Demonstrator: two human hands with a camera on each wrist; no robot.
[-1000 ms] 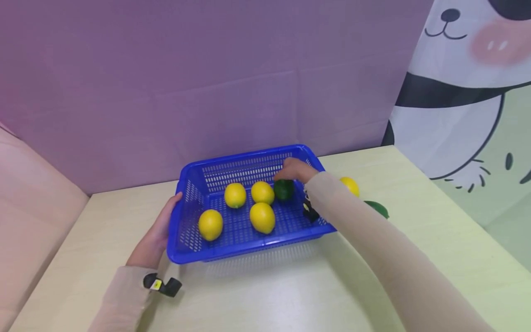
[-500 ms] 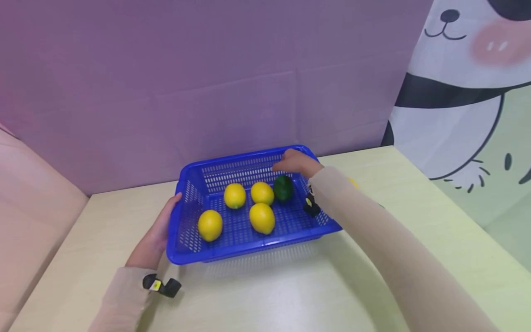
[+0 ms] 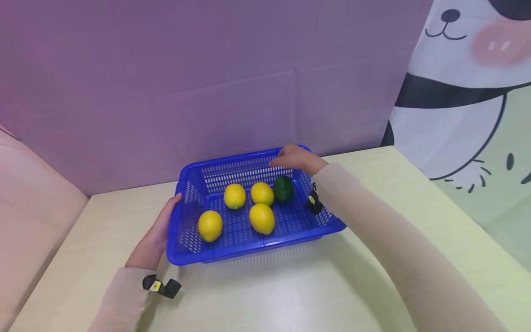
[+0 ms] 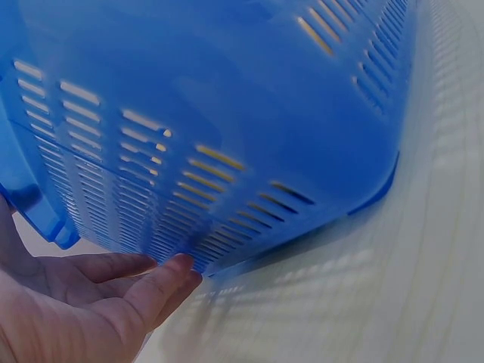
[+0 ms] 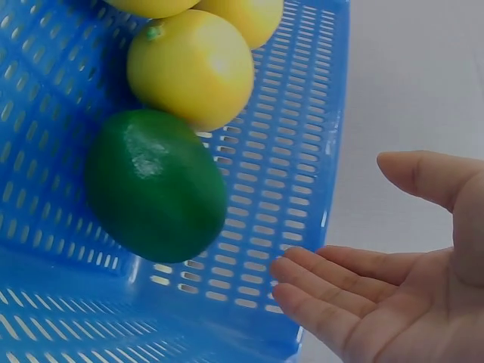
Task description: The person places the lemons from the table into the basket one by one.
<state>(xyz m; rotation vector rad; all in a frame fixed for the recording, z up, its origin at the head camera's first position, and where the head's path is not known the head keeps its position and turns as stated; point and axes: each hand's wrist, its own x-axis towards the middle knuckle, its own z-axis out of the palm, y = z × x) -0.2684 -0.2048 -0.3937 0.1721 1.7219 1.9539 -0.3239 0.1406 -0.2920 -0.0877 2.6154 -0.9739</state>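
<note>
A blue plastic basket point(image 3: 249, 249) with slotted walls sits on the table, in the middle of the head view. My left hand point(image 3: 159, 228) holds its left side, thumb at the rim and fingers point(image 4: 162, 283) against the outer wall. Inside lie several yellow lemons point(image 3: 262, 218) and one dark green oval fruit point(image 3: 284, 189), like an avocado. Over the far right corner hovers my right hand point(image 3: 296, 158), its fingers point(image 5: 340, 283) extended and thumb apart, with nothing held. The right wrist view shows the green fruit point(image 5: 155, 185) touching a lemon point(image 5: 190, 69).
The pale table point(image 3: 265, 295) reaches toward me and out to both sides. A purple cloth backdrop point(image 3: 232, 83) stands close behind the basket. On the right is a panda-print panel point(image 3: 452, 124). My right sleeve point(image 3: 386, 230) crosses the table's right part.
My right hand has risen off the green fruit and moved slightly away and right. Its arm now hides the yellow and green fruits seen earlier on the table. My left hand stays put.
</note>
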